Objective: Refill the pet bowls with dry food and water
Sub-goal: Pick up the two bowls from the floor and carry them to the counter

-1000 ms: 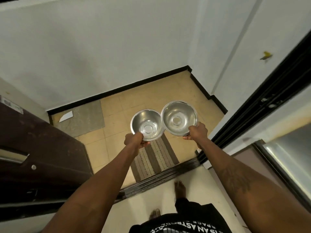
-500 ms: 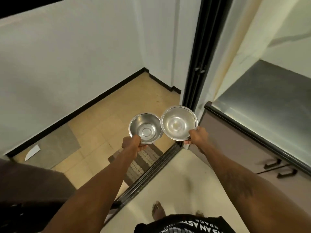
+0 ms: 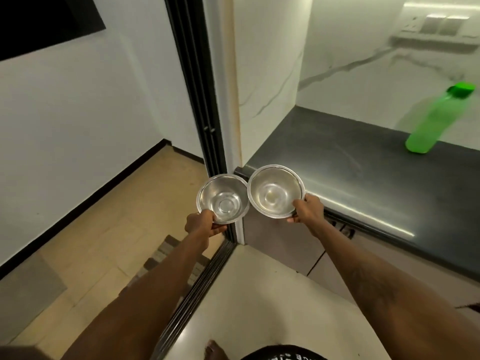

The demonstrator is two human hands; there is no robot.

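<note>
I carry two empty steel bowls side by side in front of me, their rims almost touching. My left hand (image 3: 201,226) grips the near rim of the left bowl (image 3: 223,197). My right hand (image 3: 307,210) pinches the near right rim of the right bowl (image 3: 275,190), which hangs over the left corner of a dark counter (image 3: 363,162). A green plastic bottle (image 3: 431,123) with a green cap stands on the counter at the far right.
A black sliding-door frame (image 3: 200,100) and floor track (image 3: 192,300) split the tiled room on the left from the kitchen. A striped mat (image 3: 166,253) lies by the track. Cabinet drawers with dark handles (image 3: 345,229) sit under the counter. My bare foot (image 3: 215,350) is below.
My view has swung right from the tiled room toward the kitchen. The counter now fills the right side and the green bottle has come into view. Both hands still hold their bowls.
</note>
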